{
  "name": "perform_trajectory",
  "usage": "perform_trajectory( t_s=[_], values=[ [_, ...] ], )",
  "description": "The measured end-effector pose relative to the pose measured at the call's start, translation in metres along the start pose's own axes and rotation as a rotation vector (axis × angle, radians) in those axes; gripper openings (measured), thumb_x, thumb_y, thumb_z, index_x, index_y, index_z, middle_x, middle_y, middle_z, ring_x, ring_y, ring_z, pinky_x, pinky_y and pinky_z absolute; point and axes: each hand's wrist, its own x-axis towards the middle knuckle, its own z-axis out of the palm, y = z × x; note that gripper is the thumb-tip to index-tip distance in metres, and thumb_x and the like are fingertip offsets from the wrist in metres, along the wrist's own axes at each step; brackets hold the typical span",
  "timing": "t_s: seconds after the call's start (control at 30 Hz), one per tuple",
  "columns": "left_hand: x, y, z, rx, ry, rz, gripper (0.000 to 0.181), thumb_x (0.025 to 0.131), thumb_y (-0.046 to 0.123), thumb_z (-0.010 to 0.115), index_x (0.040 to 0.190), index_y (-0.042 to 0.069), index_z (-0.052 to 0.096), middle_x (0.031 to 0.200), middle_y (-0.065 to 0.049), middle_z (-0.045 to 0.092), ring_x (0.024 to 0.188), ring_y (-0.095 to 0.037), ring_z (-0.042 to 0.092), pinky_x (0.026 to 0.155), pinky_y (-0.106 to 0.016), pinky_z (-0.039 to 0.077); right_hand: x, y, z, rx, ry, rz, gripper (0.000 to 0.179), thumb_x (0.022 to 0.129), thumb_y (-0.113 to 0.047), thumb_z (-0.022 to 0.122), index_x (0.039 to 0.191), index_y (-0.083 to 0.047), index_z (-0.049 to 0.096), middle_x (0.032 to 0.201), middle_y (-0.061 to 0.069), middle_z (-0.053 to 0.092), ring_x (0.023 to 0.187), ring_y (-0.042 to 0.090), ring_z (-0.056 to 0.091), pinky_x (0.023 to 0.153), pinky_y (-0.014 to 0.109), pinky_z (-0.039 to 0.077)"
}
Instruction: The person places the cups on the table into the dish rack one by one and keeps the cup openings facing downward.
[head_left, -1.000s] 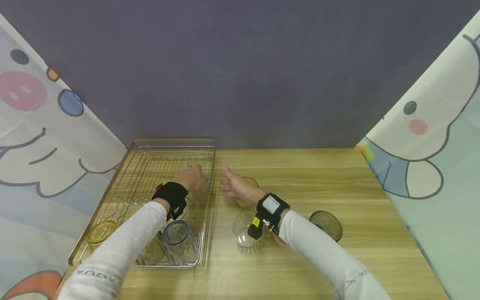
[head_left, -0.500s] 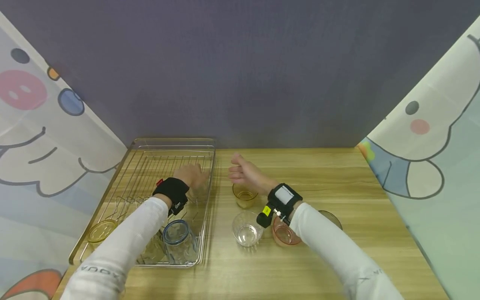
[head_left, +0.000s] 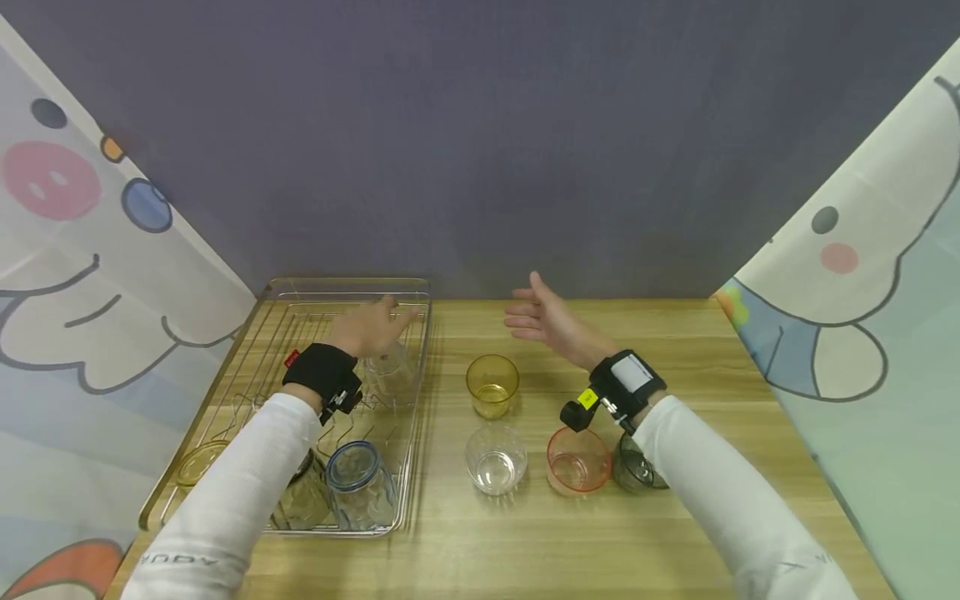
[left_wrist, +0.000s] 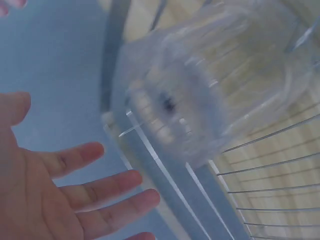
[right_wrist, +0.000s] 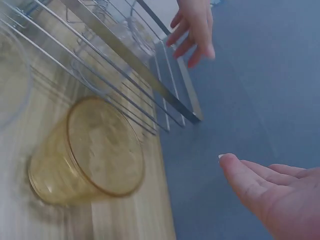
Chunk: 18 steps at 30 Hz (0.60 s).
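Observation:
My left hand [head_left: 366, 327] hovers with spread fingers over the drying rack, just above a clear glass [head_left: 388, 372]. In the left wrist view the fingers [left_wrist: 107, 189] are apart from this clear glass [left_wrist: 235, 80], whose thick end faces the hand. To the right, my right hand [head_left: 555, 323] is raised over the table with fingers extended, holding nothing. Nearest to it stands an amber glass [head_left: 492, 385], its mouth upward. The right wrist view shows the right hand [right_wrist: 280, 192] well away from the amber glass [right_wrist: 92, 155].
The wire drying rack [head_left: 429, 333] also holds a blue-rimmed glass [head_left: 362, 487], a dark glass [head_left: 303, 500] and a yellow glass [head_left: 198, 467]. On the table stand a clear glass [head_left: 495, 462], a pink glass [head_left: 577, 462] and a dark glass [head_left: 633, 467] partly behind the right sleeve.
My left hand has drawn back from the clear glass in the rack, its fingers spreading. My right hand has moved right and away, uncovering the amber and pink glasses.

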Motion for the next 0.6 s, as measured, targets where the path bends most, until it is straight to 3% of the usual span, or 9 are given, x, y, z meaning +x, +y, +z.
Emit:
perform_trajectory(
  t_s=[0.2, 0.3, 0.6],
  values=[
    [-0.005, -0.006, -0.012, -0.055, 0.125, 0.038, 0.083, 0.101, 0.066, 0.018, 0.155, 0.004, 0.025, 0.155, -0.030, 0.032, 0.137, -0.052, 0.038, 0.106, -0.069, 0.035, -0.013, -0.001, -0.025, -0.022, -0.003, -0.020, 0.079, 0.104, -0.058, 0.012, 0.158, -0.001, 0.003, 0.161, 0.028, 0.019, 0.148, 0.044, 0.026, 0.122, 0.051, 0.026],
    [-0.009, -0.008, -0.015, -0.096, 0.160, 0.068, 0.084, 0.099, 0.069, 0.018, 0.156, 0.008, 0.025, 0.158, -0.027, 0.029, 0.138, -0.051, 0.037, 0.106, -0.070, 0.034, -0.021, -0.001, -0.038, -0.054, 0.007, -0.022, 0.079, 0.103, -0.058, 0.013, 0.158, -0.002, 0.003, 0.161, 0.028, 0.019, 0.148, 0.044, 0.025, 0.122, 0.051, 0.026],
    [-0.022, -0.007, -0.022, -0.222, 0.171, 0.156, 0.076, 0.100, 0.067, 0.020, 0.155, 0.016, 0.029, 0.159, -0.020, 0.032, 0.139, -0.044, 0.039, 0.109, -0.062, 0.035, -0.053, -0.007, -0.065, -0.251, -0.026, 0.019, 0.081, 0.103, -0.061, 0.017, 0.159, -0.004, 0.006, 0.162, 0.026, 0.021, 0.148, 0.044, 0.026, 0.120, 0.057, 0.026]
  ],
)
